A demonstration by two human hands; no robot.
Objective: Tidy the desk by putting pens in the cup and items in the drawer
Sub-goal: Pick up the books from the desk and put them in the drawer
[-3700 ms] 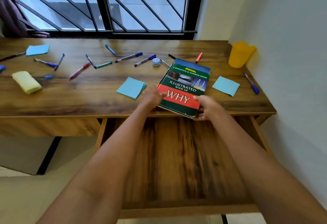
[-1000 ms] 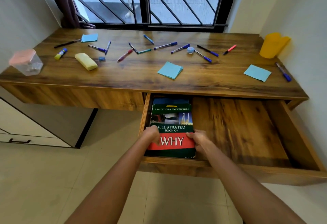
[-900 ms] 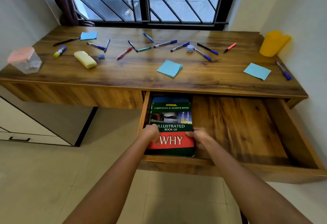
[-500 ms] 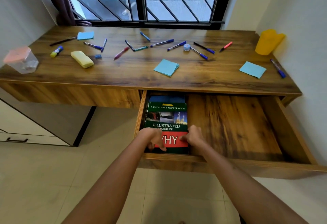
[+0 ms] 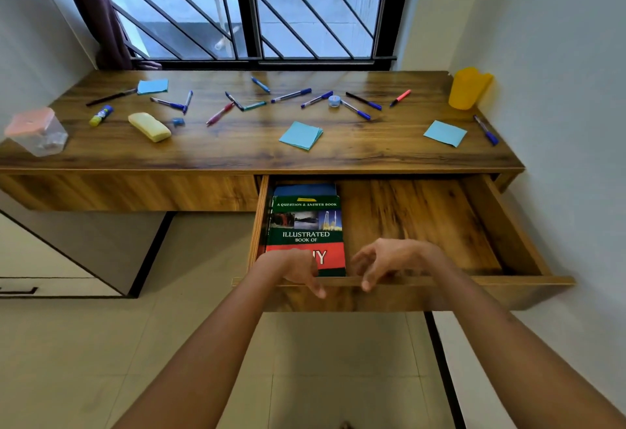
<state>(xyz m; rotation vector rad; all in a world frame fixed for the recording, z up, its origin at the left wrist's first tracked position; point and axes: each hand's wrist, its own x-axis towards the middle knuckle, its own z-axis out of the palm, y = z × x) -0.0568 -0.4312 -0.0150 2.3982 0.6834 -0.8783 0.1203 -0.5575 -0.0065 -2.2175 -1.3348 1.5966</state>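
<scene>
The green and red "Illustrated Book of WHY" (image 5: 306, 225) lies flat in the left end of the open wooden drawer (image 5: 423, 222), on top of a blue book. My left hand (image 5: 294, 269) and my right hand (image 5: 389, 259) hover over the drawer's front edge, fingers loosely curled, holding nothing. Several pens (image 5: 291, 95) lie scattered along the back of the desk (image 5: 237, 144). The yellow cup (image 5: 467, 88) stands at the far right corner, with one blue pen (image 5: 486, 129) near it.
Blue note pads (image 5: 300, 135) (image 5: 445, 133) (image 5: 153, 86), a yellow sponge-like block (image 5: 149, 127), a glue stick (image 5: 101, 115), a small round tin (image 5: 334, 100) and a clear box with pink lid (image 5: 35, 132) sit on the desk. Walls close in on both sides.
The book went from the desk top into the drawer. Both hands have let go of it and drawn back to the drawer's front edge.
</scene>
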